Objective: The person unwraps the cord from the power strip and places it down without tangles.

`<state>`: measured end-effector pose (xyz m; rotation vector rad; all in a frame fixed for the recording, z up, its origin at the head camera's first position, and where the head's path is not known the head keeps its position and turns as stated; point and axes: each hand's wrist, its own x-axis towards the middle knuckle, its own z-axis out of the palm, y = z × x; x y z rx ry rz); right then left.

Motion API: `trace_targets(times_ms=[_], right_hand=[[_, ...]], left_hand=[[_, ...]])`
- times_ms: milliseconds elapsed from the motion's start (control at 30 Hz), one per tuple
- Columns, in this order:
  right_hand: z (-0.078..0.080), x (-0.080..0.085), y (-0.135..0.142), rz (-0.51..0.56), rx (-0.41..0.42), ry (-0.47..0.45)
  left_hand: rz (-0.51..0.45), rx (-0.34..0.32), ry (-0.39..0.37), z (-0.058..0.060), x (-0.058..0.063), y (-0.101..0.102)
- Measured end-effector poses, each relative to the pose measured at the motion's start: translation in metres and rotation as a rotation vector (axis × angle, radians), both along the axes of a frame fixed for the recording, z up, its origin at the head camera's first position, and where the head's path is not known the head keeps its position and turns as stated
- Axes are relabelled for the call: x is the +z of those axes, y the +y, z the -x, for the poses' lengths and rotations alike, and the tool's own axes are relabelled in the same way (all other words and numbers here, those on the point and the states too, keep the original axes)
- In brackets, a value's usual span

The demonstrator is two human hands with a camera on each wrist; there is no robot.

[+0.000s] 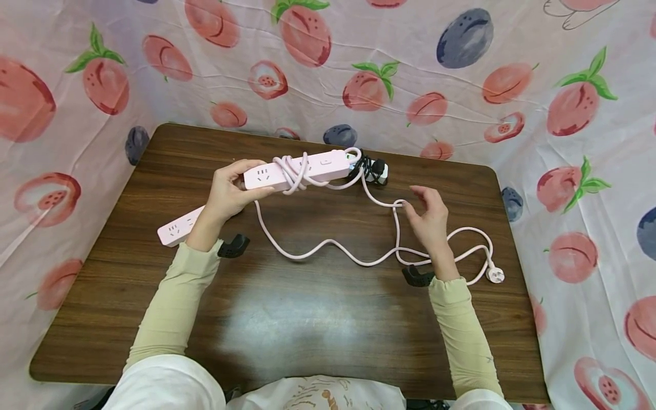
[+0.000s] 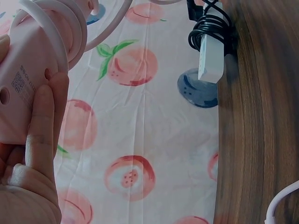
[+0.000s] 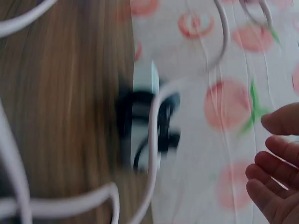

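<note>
My left hand (image 1: pixel 228 191) grips one end of a pale pink power strip (image 1: pixel 326 166), fingers on one side and thumb on the other, above the table. Several loops of its pink cord (image 1: pixel 291 171) are wound around the strip's middle. In the left wrist view, the strip's underside (image 2: pixel 35 70) shows a printed code and screw holes. From the strip's far end the cord runs down to the right. My right hand (image 1: pixel 429 219) is beside that hanging cord, thumb tip close to a bend in it. The right wrist view shows its fingers (image 3: pixel 275 165) apart, holding nothing.
Another pink power strip (image 1: pixel 179 228) lies at the left, partly behind my left forearm. Its white-pink cord (image 1: pixel 328 242) snakes across the table (image 1: pixel 307 341). A three-pin plug (image 1: pixel 495 275) lies at the right. Near the back edge is a white strip wrapped in black cable (image 1: pixel 378 171).
</note>
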<state>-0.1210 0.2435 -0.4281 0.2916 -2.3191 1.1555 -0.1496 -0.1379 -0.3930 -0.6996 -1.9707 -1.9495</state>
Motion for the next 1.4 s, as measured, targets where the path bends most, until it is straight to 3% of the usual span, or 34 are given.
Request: trace_targets(times_ms=[200, 333, 533, 700, 833, 933, 1067, 1233, 1400], right_hand=[[0.020, 0.009, -0.046, 0.044, 0.269, 0.031], [0.031, 0.010, -0.069, 0.009, 0.386, 0.072], [0.039, 0.011, -0.092, -0.205, 0.421, 0.124], [0.044, 0.011, -0.100, -0.353, 0.415, 0.024], [0.050, 0.011, -0.096, -0.401, 0.404, -0.042], [0.057, 0.010, -0.089, -0.336, 0.424, -0.080], [0.065, 0.011, -0.076, -0.146, 0.464, -0.118], [0.069, 0.019, -0.062, 0.058, 0.543, -0.099], [0.063, 0.039, -0.054, 0.129, 0.601, -0.063]], left_hand=[[0.015, -0.001, 0.001, -0.009, 0.013, 0.004], [0.016, 0.001, 0.003, -0.005, 0.007, 0.002], [0.045, -0.004, 0.008, 0.000, -0.003, 0.002], [0.049, -0.010, -0.004, -0.001, -0.003, 0.004], [0.059, -0.025, -0.020, -0.003, -0.002, 0.004], [0.057, -0.041, -0.036, -0.004, -0.002, 0.004], [0.045, -0.079, -0.056, -0.005, -0.001, 0.005], [0.058, -0.120, -0.062, -0.005, -0.003, 0.005], [0.057, -0.150, -0.072, -0.007, -0.005, 0.005]])
